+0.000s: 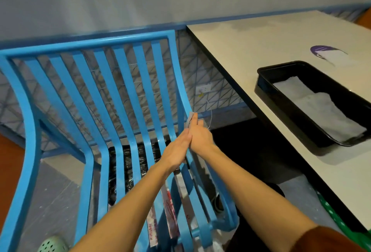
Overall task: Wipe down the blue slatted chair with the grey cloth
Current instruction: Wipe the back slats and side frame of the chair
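right hand (pixel 200 140) holds grey cloth (pixel 190 118) on chair (pixel 120 83), left hand (pixel 176 150) touching.

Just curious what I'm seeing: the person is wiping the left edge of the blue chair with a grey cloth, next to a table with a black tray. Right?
Not quite: it is the right edge. The head view shows the left hand and right hand together at the right rail of the blue chair, grey cloth at the fingertips. The table with the black tray is there.
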Demonstrator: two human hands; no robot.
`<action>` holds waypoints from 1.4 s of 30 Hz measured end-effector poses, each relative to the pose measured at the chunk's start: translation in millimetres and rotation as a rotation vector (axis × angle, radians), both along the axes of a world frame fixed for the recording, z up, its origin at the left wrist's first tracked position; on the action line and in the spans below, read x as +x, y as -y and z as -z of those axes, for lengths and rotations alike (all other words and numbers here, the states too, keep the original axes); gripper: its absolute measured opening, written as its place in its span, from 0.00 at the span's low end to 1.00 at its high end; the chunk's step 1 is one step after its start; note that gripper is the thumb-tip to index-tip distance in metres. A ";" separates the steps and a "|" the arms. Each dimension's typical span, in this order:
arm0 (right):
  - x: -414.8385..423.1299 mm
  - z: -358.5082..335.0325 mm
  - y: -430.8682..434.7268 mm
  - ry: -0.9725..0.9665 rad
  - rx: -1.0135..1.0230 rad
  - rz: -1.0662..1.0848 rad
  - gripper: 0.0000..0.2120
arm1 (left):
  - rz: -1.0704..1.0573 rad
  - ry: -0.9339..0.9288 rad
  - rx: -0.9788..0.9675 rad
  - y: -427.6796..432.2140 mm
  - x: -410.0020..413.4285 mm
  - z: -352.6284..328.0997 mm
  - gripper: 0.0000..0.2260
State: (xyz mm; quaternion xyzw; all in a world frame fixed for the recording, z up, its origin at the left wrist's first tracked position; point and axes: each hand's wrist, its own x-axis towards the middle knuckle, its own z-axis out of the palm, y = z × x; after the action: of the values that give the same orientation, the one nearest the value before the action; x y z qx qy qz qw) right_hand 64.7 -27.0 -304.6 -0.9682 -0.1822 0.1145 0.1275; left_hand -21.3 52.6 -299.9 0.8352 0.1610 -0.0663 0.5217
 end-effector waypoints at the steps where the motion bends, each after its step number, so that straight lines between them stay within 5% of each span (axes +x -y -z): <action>1: -2.0 -0.5 3.9 -0.012 0.027 -0.015 0.39 | -0.067 -0.020 -0.083 0.7 -1.9 -2.4 0.24; 12: -115.2 -1.3 102.2 0.030 0.006 -0.088 0.33 | -0.157 0.072 -0.239 26.0 -28.4 4.3 0.20; 20: -93.7 2.0 85.2 0.059 -0.013 -0.090 0.34 | -0.141 0.126 -0.334 27.9 -30.0 4.7 0.17; 26: -43.7 1.3 40.6 0.013 0.037 -0.050 0.35 | 0.228 0.339 0.276 9.7 -18.1 10.7 0.21; 36: 31.7 -1.0 -18.5 -0.128 0.167 -0.065 0.37 | 0.249 0.207 0.319 -55.5 53.2 9.0 0.22; 42: 81.1 -12.4 -30.4 -0.161 0.333 -0.046 0.16 | 0.283 0.216 0.372 -69.9 101.3 -1.5 0.22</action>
State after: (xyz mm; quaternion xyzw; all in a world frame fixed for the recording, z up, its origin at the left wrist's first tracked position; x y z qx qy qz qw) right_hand 145.8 3.4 -292.1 -0.9169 -0.2101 0.1627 0.2977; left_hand 80.0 122.5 -298.4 0.9332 -0.0046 -0.0183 0.3589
